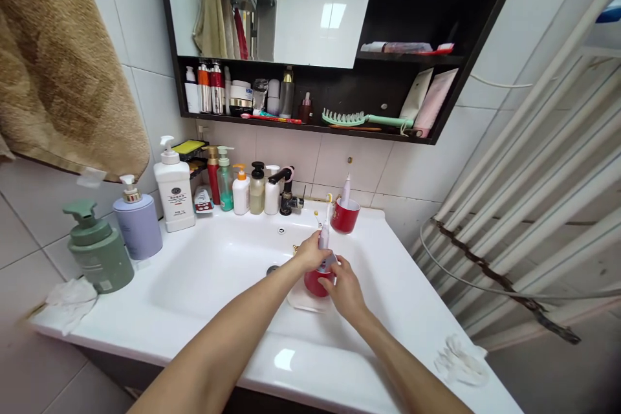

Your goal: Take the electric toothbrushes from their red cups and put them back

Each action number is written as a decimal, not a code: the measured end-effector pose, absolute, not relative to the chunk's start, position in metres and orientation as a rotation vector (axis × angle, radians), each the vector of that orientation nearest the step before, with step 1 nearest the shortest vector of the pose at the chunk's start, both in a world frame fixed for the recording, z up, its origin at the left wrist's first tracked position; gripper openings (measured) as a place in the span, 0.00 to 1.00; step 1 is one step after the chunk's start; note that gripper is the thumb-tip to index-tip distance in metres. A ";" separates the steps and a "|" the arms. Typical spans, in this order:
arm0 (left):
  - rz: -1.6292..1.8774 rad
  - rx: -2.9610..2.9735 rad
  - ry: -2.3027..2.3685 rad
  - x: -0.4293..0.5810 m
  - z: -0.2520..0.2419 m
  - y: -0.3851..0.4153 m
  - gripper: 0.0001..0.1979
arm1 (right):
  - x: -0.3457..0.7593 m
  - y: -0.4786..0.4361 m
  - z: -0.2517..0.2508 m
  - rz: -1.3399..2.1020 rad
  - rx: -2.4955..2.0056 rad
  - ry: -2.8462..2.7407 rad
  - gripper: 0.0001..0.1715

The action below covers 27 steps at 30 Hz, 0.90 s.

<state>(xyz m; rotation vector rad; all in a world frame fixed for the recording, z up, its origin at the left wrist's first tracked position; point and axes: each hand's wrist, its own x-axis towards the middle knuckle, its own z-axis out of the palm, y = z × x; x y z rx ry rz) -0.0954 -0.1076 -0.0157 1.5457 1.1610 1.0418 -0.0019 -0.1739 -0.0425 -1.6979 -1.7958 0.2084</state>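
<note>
Over the right part of the white sink, my left hand point(310, 252) is closed around the handle of a pale electric toothbrush point(325, 235), its head pointing up. The toothbrush's lower end is at the mouth of a red cup point(316, 284). My right hand point(347, 286) has its fingers wrapped on the right side of that cup. A small greyish item point(330, 263) shows between the hands at the rim; its kind is unclear. Under the cup is a whitish flat piece point(303, 301). Behind, a second red cup point(345, 218) holds another pale electric toothbrush point(346, 191).
The black faucet point(287, 193) stands at the sink's back, beside several pump bottles point(241, 191). A green pump bottle point(99, 252) and a purple one point(138, 223) stand left. Crumpled tissue point(460, 361) lies right. A dark cabinet point(398, 132) hangs above; white pipes point(514, 207) run at right.
</note>
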 end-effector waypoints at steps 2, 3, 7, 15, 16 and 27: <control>1.084 1.523 1.216 -0.097 -0.023 -0.107 0.21 | -0.007 -0.173 -0.047 0.232 -1.697 -1.809 0.00; 1.114 1.508 1.229 -0.097 -0.026 -0.107 0.18 | -0.009 -0.173 -0.049 0.239 -1.697 -1.813 0.01; 1.265 1.446 1.173 -0.096 -0.020 -0.107 0.09 | -0.016 -0.170 -0.051 0.238 -1.749 -1.818 0.03; 1.576 1.210 0.803 -0.131 0.040 -0.118 0.11 | 0.060 -0.233 -0.004 -0.149 -1.939 -1.885 0.18; 1.558 1.091 0.674 -0.138 0.042 -0.124 0.10 | 0.081 -0.247 -0.004 -0.200 -2.036 -1.896 0.17; 0.984 0.618 0.409 -0.144 -0.010 -0.171 0.10 | 0.069 -0.316 0.006 0.605 -1.605 -1.550 0.16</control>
